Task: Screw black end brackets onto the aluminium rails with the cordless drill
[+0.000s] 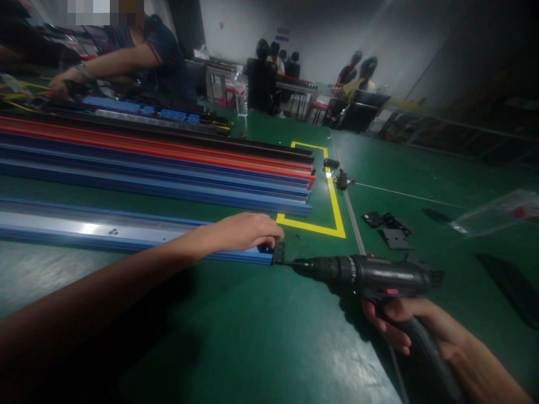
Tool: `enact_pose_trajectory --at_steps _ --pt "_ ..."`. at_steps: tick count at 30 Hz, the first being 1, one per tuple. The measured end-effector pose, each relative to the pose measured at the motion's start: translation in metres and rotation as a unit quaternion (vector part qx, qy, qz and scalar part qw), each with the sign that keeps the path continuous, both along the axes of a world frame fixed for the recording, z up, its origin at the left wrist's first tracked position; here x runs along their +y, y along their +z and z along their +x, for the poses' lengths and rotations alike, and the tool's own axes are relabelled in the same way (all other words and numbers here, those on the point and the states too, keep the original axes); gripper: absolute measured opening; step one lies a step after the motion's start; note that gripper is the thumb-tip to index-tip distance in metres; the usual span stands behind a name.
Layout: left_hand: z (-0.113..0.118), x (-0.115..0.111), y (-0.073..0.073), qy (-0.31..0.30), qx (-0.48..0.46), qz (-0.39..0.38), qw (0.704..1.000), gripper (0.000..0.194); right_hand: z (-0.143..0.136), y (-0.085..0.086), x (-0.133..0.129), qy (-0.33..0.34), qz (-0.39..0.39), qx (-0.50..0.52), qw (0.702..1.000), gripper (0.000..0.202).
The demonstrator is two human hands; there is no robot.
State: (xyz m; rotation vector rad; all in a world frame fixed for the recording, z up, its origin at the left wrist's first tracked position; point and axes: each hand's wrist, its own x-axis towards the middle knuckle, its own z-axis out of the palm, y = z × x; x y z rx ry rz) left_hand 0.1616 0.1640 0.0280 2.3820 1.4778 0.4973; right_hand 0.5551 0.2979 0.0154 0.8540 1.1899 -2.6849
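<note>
My right hand is wrapped around the handle of a black power drill, which lies level and points left. Its long bit touches or nearly touches a small black end plate at the end of a long blue metal profile. My left hand rests over that same end, fingers curled down and closed on the profile by the end plate. The fingertips partly hide the join. A silvery strip runs along the inside of the profile.
Several blue and red profiles lie side by side behind. Yellow tape marks the green table. Black plates and a clear bottle lie right. A co-worker's hand is at the far left; another bottle stands behind.
</note>
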Motion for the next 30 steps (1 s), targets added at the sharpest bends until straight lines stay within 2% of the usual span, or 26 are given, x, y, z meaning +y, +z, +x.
enact_pose_trajectory --at_steps 11,30 --pt "0.001 0.001 -0.001 -0.002 -0.005 0.012 1.0 0.016 0.003 -0.006 0.003 0.009 -0.007 0.006 1.0 0.029" --pt "0.001 0.0 0.0 0.002 0.012 0.002 1.0 0.015 -0.004 0.006 -0.002 0.006 -0.007 -0.019 1.0 0.024"
